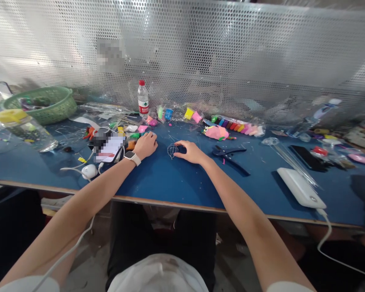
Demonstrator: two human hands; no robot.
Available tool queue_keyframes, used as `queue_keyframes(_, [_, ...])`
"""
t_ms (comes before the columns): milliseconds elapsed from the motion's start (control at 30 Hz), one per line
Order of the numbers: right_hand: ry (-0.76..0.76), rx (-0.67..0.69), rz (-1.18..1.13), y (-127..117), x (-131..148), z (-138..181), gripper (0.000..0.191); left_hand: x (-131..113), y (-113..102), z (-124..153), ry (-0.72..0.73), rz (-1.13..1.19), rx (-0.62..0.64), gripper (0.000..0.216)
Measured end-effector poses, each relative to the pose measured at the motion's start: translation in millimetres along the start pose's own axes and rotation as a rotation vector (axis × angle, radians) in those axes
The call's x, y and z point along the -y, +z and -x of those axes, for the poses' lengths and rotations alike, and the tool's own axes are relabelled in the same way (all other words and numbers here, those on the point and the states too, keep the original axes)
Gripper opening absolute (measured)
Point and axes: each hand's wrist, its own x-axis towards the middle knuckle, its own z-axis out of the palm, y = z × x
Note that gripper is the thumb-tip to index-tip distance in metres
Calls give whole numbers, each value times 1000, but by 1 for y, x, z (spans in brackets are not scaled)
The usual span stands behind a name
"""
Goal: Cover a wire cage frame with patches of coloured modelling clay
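A small round wire frame (171, 151) stands on the blue table in front of me. My right hand (187, 152) has it between thumb and forefinger at its right side, with the fingers curved in a C. To its left, my left hand (146, 145) rests on the table, palm down, fingers loosely spread and nothing visible in them. Bits of coloured clay (142, 128) in wrappers lie just beyond that hand. Right of my right hand are dark blue-handled pliers (231, 157). Behind them sits a pink clay figure (216, 132).
A phone (110, 148) with cables lies on the left, near a tilted yellow-lidded bottle (27, 129) and a green basket (61, 106). A red-capped water bottle (143, 99) stands by the perforated metal screen (182, 48). At right are a white power bank (301, 188) and a black phone (309, 158).
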Motion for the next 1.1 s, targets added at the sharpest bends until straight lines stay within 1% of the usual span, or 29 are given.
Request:
queue_keyframes(100, [-8,-2,2,-1,1,0,51,0,1,0,0,-2,-2,33])
queue_keyframes(200, [-11,-7,3,-1,2,-2,51,0,1,0,39,-15,10,35])
queue_keyframes(333, [-16,-7,5,-2,3,-2,50,1,-3,-7,97,-55,55,39])
queue_keyframes(600, [-14,33,39,-6,7,0,55,2,-8,-16,120,-71,128,47])
queue_keyframes(733, [-9,36,45,-6,6,0,54,4,-13,-31,138,-35,192,44])
queue_keyframes(833, [-4,41,48,-6,6,1,53,3,-18,-48,117,35,237,34])
queue_keyframes(900, [-1,48,53,-6,7,2,54,-1,-20,-54,91,109,214,23])
queue_keyframes(967, [6,59,62,-7,8,4,66,-10,-21,-53,73,210,141,15])
queue_keyframes(1000, [11,60,63,-7,9,5,75,-15,-22,-50,70,271,93,15])
queue_keyframes(1067, [7,29,41,-7,13,6,91,-26,-23,-42,69,415,-1,22])
queue_keyframes(1100, [-11,-16,14,-6,15,7,93,-31,-23,-38,71,496,-36,27])
